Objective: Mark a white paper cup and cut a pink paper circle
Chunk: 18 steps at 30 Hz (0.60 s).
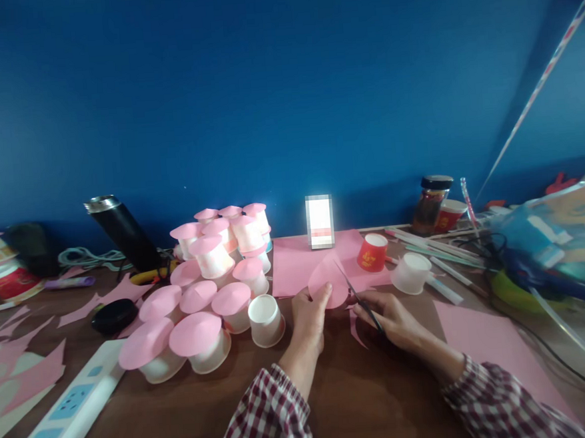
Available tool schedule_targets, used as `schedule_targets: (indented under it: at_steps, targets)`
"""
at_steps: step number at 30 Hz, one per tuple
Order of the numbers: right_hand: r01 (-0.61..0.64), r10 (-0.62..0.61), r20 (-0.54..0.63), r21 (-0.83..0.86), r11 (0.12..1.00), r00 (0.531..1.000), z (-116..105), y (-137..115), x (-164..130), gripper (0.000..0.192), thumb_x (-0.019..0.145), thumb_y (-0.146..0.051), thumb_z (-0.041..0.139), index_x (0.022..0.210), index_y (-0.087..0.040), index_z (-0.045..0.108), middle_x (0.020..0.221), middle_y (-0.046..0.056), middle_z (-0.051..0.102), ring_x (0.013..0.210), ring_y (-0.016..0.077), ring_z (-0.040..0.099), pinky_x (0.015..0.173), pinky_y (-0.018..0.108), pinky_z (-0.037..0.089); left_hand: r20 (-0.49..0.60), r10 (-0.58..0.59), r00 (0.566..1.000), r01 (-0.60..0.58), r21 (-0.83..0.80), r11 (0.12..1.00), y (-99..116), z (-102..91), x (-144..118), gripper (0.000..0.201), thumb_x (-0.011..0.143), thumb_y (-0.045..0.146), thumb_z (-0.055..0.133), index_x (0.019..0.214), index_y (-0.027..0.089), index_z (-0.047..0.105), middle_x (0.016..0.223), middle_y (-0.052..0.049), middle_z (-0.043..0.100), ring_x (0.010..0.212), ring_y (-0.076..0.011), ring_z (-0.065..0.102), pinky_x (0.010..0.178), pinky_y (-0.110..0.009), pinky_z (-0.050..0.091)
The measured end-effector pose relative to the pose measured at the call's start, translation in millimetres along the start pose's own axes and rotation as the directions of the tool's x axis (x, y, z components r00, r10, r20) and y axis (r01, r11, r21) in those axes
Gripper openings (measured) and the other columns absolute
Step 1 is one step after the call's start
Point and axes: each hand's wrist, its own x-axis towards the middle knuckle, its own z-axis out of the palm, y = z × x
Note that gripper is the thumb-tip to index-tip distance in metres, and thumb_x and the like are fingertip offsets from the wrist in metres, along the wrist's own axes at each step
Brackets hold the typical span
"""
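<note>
My left hand [309, 318] pinches a roundish piece of pink paper [325, 280], thumb on top. In my right hand [389, 315] are dark-handled scissors [366, 302], their blades reaching up along the paper's right edge. A thin curved pink strip [356, 328] hangs below the scissors. Behind the paper lies a larger pink sheet [293, 265], and a red paper cup [373, 252] stands upside down on it. To the left of my left hand is a white paper cup [266, 319], also upside down. Several cups topped with pink paper cones [197, 332] are grouped further left.
A power strip [70, 408] and a black lid [113, 316] lie at left, near a black flask [123, 231]. Pink scraps [37, 370] cover the far left. On the right are another white cup [411, 272], straws [434, 246], a jar [432, 206] and a pink sheet [497, 351].
</note>
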Motion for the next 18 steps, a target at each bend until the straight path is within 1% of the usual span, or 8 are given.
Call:
schedule_targets:
  at_steps: [6,10,14,18]
  targets:
    - [-0.003,0.003,0.001,-0.002,1.0,1.0,0.6,2.5,0.3,0.041,0.08,-0.048,0.06,0.098,-0.012,0.066,0.063,0.0,0.056,0.051,0.0097,0.043,0.047,0.021,0.035,0.02,0.007,1.0,-0.007,-0.017,1.0,0.5,0.5,-0.6,0.041,0.064,0.043,0.074,0.087,0.009,0.068,0.075,-0.009,0.069,0.062,-0.0169,0.061,0.061,-0.029,0.046]
    - [0.002,-0.002,-0.003,-0.015,1.0,1.0,0.8,2.1,0.6,0.04,0.079,-0.048,0.06,0.097,-0.013,0.066,0.063,0.0,0.056,0.052,0.0102,0.044,0.047,0.022,0.035,0.008,0.044,0.999,-0.044,0.01,0.999,-1.4,-0.9,0.7,0.041,0.066,0.044,0.073,0.088,0.009,0.068,0.076,-0.009,0.07,0.064,-0.017,0.061,0.062,-0.029,0.046]
    - [0.011,-0.011,0.0,-0.05,0.999,1.0,0.2,-0.2,0.9,0.039,0.08,-0.047,0.06,0.097,-0.012,0.066,0.066,0.001,0.057,0.054,0.011,0.045,0.049,0.023,0.036,-0.017,0.057,0.998,-0.056,0.048,0.997,-3.5,-2.6,2.0,0.042,0.066,0.045,0.072,0.088,0.009,0.068,0.074,-0.008,0.069,0.062,-0.0162,0.06,0.061,-0.028,0.045]
    - [0.018,-0.018,-0.001,-0.071,0.997,1.0,0.2,-1.8,0.4,0.039,0.081,-0.047,0.058,0.097,-0.012,0.066,0.068,0.003,0.058,0.058,0.0131,0.049,0.051,0.023,0.038,-0.029,0.056,0.998,-0.055,0.043,0.998,-1.6,-2.4,1.1,0.041,0.066,0.045,0.072,0.086,0.009,0.068,0.071,-0.007,0.067,0.061,-0.0153,0.058,0.063,-0.029,0.046]
